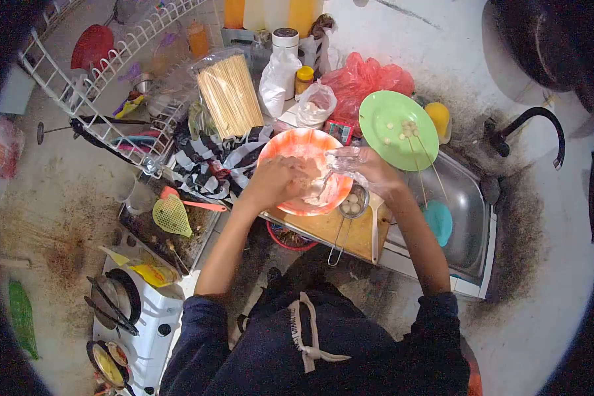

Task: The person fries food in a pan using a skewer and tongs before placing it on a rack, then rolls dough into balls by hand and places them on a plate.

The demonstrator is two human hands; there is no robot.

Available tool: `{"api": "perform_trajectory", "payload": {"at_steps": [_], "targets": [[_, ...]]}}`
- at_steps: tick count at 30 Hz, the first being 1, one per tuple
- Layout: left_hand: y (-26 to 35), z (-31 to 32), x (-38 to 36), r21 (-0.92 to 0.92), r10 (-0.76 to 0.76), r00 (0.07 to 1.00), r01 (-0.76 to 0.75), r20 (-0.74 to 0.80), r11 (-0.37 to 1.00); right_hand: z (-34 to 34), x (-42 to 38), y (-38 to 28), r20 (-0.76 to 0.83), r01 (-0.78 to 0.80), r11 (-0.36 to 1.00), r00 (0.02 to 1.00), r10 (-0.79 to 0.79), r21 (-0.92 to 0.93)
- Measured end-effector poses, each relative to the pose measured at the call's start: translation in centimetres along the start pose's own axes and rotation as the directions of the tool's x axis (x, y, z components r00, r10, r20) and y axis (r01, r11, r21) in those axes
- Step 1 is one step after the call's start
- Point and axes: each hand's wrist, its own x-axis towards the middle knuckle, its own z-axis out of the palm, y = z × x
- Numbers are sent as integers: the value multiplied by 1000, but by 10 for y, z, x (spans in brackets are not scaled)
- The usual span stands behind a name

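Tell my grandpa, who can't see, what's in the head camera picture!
A person's left hand and white-dusted right hand are at an orange-and-white bowl with pale, floury-looking stuff inside. To the right, a green plate holds small pale pieces and thin sticks by a metal sink. A pack of wooden sticks lies beyond the bowl.

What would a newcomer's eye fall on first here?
Probably the orange bowl near the centre, with the left hand over it and the white-dusted right hand at its right rim. Next, perhaps, the green plate to its upper right, then the bundled sticks to its upper left.
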Motion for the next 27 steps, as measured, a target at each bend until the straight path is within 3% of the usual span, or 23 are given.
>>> {"api": "perform_trajectory", "payload": {"at_steps": [2, 3, 4, 5, 6, 7, 8, 9, 11, 12, 13, 16, 17, 18, 19, 20, 21, 22, 23, 24, 25, 26, 27], "targets": [[2, -8, 10, -426, -13, 1000, 8, -10, 905, 12, -5, -7, -30, 19, 999, 999, -20, -37], [8, -5, 16, -425, -12, 1000, 6, -11, 905, 18, -5, -8, -30, 21, 999, 999, -22, -38], [17, 2, 23, -862, -279, 957, 74, -80, 502, 24, -5, -8, -12, 101, 985, 995, -104, -138], [25, 7, 29, -997, -519, 855, -23, 18, -73, 32, -5, -8, 13, 180, 955, 983, -182, -235], [34, 7, 32, -997, -517, 856, -23, 18, -73, 43, -5, -7, 23, 280, 896, 957, -290, -344], [44, 3, 33, -892, -456, 889, -167, 48, -420, 51, -8, -6, 23, 280, 896, 957, -290, -345], [51, 1, 33, -652, -389, 920, -267, 48, -709, 59, -10, -6, 15, 311, 726, 923, -384, -613], [53, 4, 32, -654, -390, 920, -268, 45, -708, 63, -11, -5, 38, 296, 487, 880, -473, -822], [51, 14, 31, -409, -469, 883, -433, -14, -803, 65, -11, -2, 91, 370, 424, 831, -548, -826], [49, 12, 29, -264, -394, 912, -410, -112, -873, 67, -14, -6, 105, 333, 326, 824, -557, -884], [50, 13, 29, -263, -394, 912, -410, -112, -873, 68, -17, -9, 117, 289, 226, 817, -564, -930], [58, 21, 31, -466, -544, 837, -502, -49, -729, 82, -14, -20, 47, 245, 196, 729, -683, -949], [54, 37, 31, -366, -327, 911, -402, -252, -839, 87, -11, -18, 44, 243, 197, 729, -683, -950], [53, 47, 30, -293, -101, 883, -258, -459, -920, 94, -6, -15, 35, 276, 221, 695, -718, -936], [55, 50, 28, -293, -97, 883, -254, -459, -922, 104, 3, -10, 23, 309, 242, 659, -751, -920], [59, 52, 25, -342, -143, 905, -293, -401, -893, 127, 25, 24, -139, 32, 161, 368, -919, -986], [62, 55, 20, -394, -194, 919, -328, -342, -858, 123, 16, 22, -139, 30, 161, 366, -920, -986], [66, 57, 15, -448, -250, 925, -360, -287, -818, 113, 4, 15, 2, 231, 167, 590, -808, -959], [68, 58, 10, -503, -309, 921, -388, -235, -772, 108, -1, 11, 188, 414, 219, 741, -645, -883], [70, 56, 6, -557, -371, 910, -409, -186, -722, 108, 4, 11, 192, 419, 216, 738, -647, -882], [72, 55, 5, -608, -434, 890, -422, -137, -672, 106, 13, 14, 28, 294, 284, 739, -673, -912], [79, 57, 8, -606, -434, 891, -422, -137, -675, 104, 19, 19, -137, 166, 357, 715, -685, -919], [92, 53, 15, -578, -392, 916, -365, -83, -730, 112, 23, 33, -135, 166, 354, 715, -686, -920]]}}
